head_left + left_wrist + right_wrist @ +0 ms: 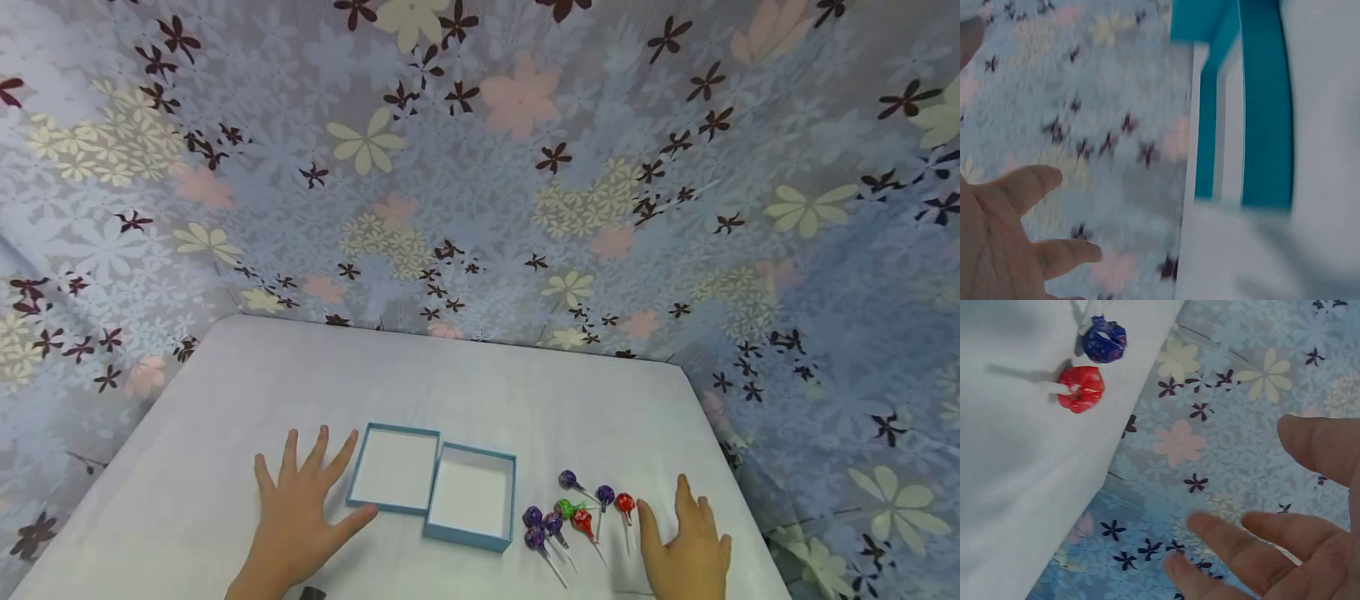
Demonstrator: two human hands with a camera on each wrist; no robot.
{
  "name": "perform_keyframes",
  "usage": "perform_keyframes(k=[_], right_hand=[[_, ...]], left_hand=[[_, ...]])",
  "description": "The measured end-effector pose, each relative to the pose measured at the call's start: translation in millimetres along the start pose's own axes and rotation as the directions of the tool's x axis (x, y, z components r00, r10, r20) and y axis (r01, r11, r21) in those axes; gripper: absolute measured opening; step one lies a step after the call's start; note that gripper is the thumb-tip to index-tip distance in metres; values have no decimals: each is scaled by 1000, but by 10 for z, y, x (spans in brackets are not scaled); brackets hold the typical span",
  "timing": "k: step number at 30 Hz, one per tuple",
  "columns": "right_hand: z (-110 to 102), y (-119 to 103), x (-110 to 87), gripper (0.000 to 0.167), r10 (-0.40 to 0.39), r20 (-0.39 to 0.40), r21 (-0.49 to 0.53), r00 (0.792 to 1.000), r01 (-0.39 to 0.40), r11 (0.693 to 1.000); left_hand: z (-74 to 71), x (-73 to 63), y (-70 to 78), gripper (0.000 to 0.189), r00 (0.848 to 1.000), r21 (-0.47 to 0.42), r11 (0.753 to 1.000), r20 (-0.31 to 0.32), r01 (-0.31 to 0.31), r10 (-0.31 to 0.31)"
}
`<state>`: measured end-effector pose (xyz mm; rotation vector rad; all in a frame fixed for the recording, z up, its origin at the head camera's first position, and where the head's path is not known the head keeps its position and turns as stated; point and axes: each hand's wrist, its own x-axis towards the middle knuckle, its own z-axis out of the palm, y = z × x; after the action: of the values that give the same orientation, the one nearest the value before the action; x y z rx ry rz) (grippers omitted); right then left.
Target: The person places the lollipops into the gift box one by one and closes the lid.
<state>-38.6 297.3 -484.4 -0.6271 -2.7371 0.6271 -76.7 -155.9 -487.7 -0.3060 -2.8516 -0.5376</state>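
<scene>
My left hand [300, 508] is spread with fingers apart just left of a shallow blue-rimmed box lid [395, 468]. Right beside the lid stands a matching blue box base [471, 496], its white inside showing. My right hand [686, 542] is held with fingers parted at the right of a loose group of lollipops, holding nothing. Nearest to it lies a red lollipop [625, 503], also seen in the right wrist view beside a purple lollipop [1104, 340]. Several more purple lollipops [536, 537], a green lollipop [566, 508] and another red lollipop [582, 522] lie between box and hand.
Everything lies on a white table [315, 367]. Its back edge meets a flowered cloth [480, 208], which also hangs along both sides. A small dark object [312, 593] shows at the front edge near my left wrist.
</scene>
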Motion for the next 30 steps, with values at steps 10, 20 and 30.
perform_keyframes(k=[10, 20, 30], right_hand=[[187, 34, -62, 65, -33, -23, -1, 999, 33, 999], [245, 123, -45, 63, -64, 13, 4, 998, 64, 998], [321, 152, 69, 58, 31, 219, -54, 975, -19, 998]], left_hand=[[285, 219, 238, 105, 980, -75, 980, 49, -187, 191], [605, 481, 312, 136, 911, -134, 923, 159, -361, 379], [708, 512, 348, 146, 914, -236, 922, 196, -307, 355]])
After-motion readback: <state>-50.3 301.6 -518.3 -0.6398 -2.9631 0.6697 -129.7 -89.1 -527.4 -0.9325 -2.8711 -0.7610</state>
